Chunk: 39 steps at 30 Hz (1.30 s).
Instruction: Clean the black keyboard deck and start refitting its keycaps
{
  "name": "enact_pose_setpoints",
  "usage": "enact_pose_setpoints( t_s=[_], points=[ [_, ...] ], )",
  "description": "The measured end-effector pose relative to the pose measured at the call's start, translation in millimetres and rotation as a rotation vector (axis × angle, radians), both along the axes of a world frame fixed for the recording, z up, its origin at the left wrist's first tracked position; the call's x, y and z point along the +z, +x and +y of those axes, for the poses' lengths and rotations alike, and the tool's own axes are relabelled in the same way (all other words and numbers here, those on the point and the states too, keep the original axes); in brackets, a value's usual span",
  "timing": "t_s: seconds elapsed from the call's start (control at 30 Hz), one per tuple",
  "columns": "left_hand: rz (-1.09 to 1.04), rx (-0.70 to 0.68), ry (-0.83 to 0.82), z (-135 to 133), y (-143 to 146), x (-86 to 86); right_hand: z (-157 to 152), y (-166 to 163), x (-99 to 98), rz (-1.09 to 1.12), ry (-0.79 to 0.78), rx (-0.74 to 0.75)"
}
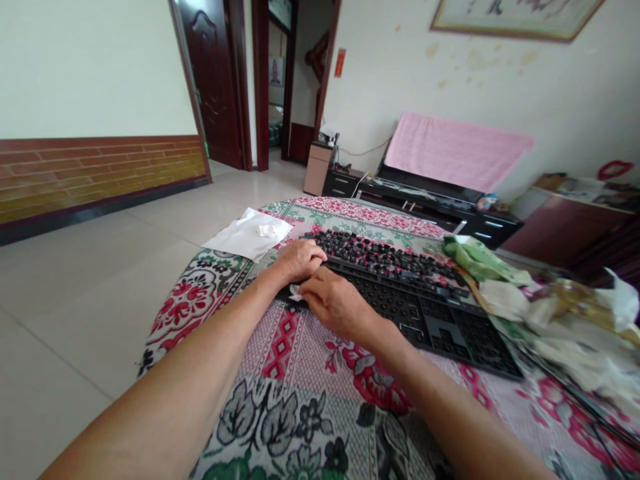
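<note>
A black keyboard (400, 307) with its keycaps off lies on a patterned tablecloth (280, 347). My left hand (300, 259) rests at its far left end, fingers curled over the edge there. Close by, my right hand (335, 297) pinches a small white tissue (296, 293) against the keyboard's left end. The two hands nearly touch, and they cover part of that end. Many loose black keycaps (385, 259) are spread along the far side of the keyboard.
A white sheet of paper (245, 233) with a crumpled tissue (269, 231) on it lies left of the keycaps. Plastic bags (575, 313) and a green packet (480, 260) crowd the right side. Beyond the table stands a TV cabinet (410, 203) under a pink towel (455, 150).
</note>
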<state>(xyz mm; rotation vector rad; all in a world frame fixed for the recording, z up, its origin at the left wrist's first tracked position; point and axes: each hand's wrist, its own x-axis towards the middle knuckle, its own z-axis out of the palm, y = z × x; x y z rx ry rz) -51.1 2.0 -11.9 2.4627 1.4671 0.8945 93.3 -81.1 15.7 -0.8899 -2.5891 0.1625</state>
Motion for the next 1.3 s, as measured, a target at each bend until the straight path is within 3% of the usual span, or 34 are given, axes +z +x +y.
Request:
enact_pose_setpoints(
  t_s=[0.1,0.23,0.37,0.53,0.63,0.73,0.9,1.03,1.17,1.3],
  points=[
    [-0.026,-0.006,-0.011,1,0,-0.4,-6,-9,-1.5,-0.180,0.037,-0.070],
    [-0.022,0.001,-0.021,1,0,-0.7,-9,-14,-2.6,-0.260,0.125,-0.115],
    [0.003,0.010,-0.016,0,0,0.2,-9,-18,-2.8,-0.250,0.145,-0.121],
    [0.062,0.016,0.006,-1,0,0.6,2,-3,11.3,-0.230,0.035,-0.043],
    [0.081,0.007,0.037,-1,0,0.1,11,12,19.0,-0.112,-0.007,-0.087],
    [0.083,0.016,0.050,-1,0,-0.1,11,16,17.3,-0.036,-0.060,-0.024],
    [0.090,0.004,0.060,-1,-1,-0.5,4,6,7.9,-0.181,0.018,0.002],
    [0.100,0.001,0.076,0,-2,-1.7,6,14,15.6,-0.276,0.040,-0.039],
    [0.101,-0.004,0.090,0,-2,-2.4,14,31,27.7,-0.207,0.013,-0.083],
    [0.099,-0.006,0.091,1,-2,-2.4,15,32,24.0,-0.164,-0.036,-0.027]
  ],
)
